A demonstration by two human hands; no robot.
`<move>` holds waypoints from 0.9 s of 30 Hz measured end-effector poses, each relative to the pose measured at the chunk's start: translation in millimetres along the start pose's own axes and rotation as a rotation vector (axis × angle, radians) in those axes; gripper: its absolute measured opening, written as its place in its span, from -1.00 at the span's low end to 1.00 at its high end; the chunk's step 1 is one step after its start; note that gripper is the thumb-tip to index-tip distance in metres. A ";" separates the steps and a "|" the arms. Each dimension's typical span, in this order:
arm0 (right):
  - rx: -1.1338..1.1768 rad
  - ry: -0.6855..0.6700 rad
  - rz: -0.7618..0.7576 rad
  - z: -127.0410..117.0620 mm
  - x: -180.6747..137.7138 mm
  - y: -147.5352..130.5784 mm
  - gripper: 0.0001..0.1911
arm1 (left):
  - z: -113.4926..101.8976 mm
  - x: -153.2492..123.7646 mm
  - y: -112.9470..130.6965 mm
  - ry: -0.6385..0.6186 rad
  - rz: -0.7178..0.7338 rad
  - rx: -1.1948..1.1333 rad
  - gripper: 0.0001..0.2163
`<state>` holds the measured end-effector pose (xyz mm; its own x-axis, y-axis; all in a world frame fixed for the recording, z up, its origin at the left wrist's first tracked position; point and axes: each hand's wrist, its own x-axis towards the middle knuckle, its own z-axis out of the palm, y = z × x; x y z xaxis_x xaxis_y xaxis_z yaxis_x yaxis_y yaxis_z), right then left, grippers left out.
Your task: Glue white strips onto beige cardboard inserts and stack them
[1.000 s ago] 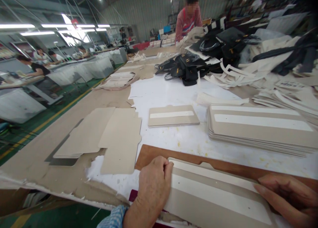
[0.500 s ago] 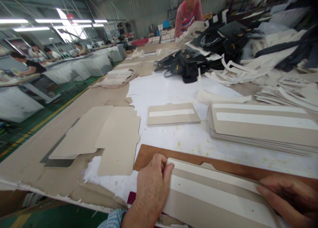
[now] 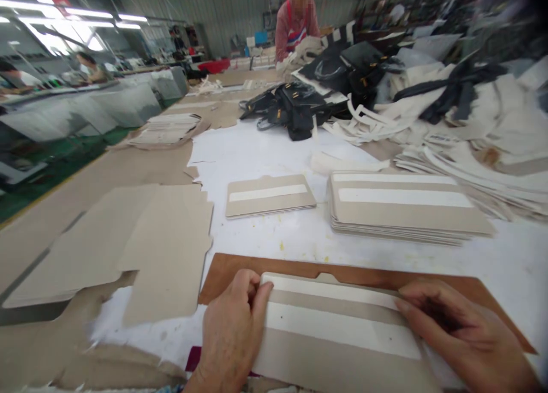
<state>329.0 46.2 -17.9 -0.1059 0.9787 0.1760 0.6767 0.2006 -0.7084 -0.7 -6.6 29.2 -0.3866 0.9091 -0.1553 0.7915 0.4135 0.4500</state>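
White across its middle, the tabletop (image 3: 248, 147) bears a long brown board (image 3: 226, 273) at the near side. A beige panel (image 3: 338, 353) overlaps the board's near edge in view. The left hand (image 3: 233, 324) has its fingers clamped on the panel's far left corner, the right hand (image 3: 462, 330) its fingers pinching the far right corner. Steadying the panel seems the step in hand; the next move likely calls for an even two-handed grip.

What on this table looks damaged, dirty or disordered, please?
The white sheet has a ragged left edge, as if torn, and yellow spots. Black bags and pale strips lie jumbled on the right. The panel between the left hand and the right hand shows no clear damage.
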 end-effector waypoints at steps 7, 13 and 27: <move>-0.078 -0.024 -0.069 2.6 2.3 -28.5 -0.81 | -4.7 0.5 1.5 -0.009 -0.044 -0.024 -0.82; -0.103 0.058 -0.159 7.9 4.4 -35.1 -0.84 | -5.5 3.0 0.1 -0.019 -0.062 -0.003 -0.78; -0.231 0.027 -0.161 10.7 4.0 -36.7 -0.91 | 0.2 12.4 -17.2 -0.072 -0.041 0.044 -0.69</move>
<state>296.0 43.3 1.4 -0.2082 0.9328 0.2940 0.8013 0.3351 -0.4956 -19.0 -2.4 19.3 -0.3856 0.8919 -0.2363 0.7962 0.4511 0.4032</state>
